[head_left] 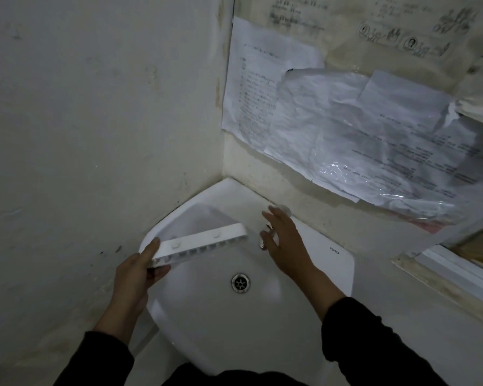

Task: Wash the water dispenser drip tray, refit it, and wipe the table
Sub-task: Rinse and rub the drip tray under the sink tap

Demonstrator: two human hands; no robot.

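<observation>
My left hand (pixel 138 270) grasps the drip tray (pixel 201 240) by its end, over the sink (pixel 332 263). My right hand (pixel 285 240) is spread, holding nothing. The tray seems light, stiff plastic, probably slippery when wet.

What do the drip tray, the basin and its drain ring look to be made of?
Drip tray: likely white moulded plastic, matte, with thin walls and a slotted edge. Basin: probably glazed ceramic, with a smooth glossy white surface and soft reflections. Drain ring: appears metal, a shiny grey rim. The left hand holds the tray.
</observation>
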